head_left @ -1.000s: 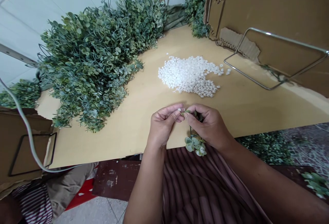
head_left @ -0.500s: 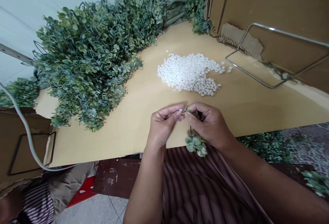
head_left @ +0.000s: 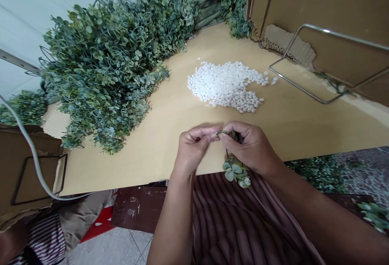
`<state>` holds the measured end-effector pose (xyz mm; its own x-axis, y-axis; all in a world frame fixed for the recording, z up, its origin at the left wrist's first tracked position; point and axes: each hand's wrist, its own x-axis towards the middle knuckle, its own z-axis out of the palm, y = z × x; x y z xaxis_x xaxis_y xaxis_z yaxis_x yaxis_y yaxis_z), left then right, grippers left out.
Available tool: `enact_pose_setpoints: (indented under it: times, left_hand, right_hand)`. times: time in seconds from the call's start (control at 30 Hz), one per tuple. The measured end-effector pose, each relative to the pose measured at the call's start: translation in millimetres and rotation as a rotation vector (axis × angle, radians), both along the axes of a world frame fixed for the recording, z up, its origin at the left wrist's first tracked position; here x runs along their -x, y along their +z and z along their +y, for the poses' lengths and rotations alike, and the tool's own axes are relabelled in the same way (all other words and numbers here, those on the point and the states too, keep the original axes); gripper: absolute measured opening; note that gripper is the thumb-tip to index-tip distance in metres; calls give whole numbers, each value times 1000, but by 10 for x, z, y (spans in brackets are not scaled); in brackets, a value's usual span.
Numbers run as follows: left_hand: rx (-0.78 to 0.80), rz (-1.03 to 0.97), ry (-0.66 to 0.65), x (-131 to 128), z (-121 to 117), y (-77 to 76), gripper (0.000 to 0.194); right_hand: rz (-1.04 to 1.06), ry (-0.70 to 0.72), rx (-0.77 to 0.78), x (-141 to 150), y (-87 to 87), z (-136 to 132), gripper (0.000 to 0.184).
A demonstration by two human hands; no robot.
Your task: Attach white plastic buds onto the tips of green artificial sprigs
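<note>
My right hand is closed around an artificial leaf sprig, whose round green leaves hang below the palm at the table's front edge. The fingertips of my left hand pinch at the sprig's tip, meeting those of my right hand. Between the left fingers a bit of a small white plastic piece shows; most of it is hidden. Beyond both hands lies a pile of small white plastic pieces on the tan tabletop.
A large heap of artificial greenery covers the table's left and back. At the right stands a cardboard panel with a bent metal wire frame before it. A white cable crosses at left, near another person's leg.
My fingertips have closed further over the white piece, so less of it shows. The hanging leaves have swung slightly right. The whole view has shifted a little.
</note>
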<state>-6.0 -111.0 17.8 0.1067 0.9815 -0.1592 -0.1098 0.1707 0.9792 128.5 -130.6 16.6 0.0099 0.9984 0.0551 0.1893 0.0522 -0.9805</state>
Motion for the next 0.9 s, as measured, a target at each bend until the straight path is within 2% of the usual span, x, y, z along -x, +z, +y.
enact_pose_setpoints:
  times: [0.2, 0.47, 0.9]
  left_hand:
    - [4, 6, -67, 30, 1, 27, 13]
    - [5, -3, -100, 31, 16, 45, 17]
    - [3, -135, -44, 30, 23, -21, 20]
  right_hand:
    - [-27, 35, 12, -25, 2, -7, 16]
    - [-36, 111, -50, -53, 6, 2, 18]
    - [49, 86, -41, -31, -65, 28, 19]
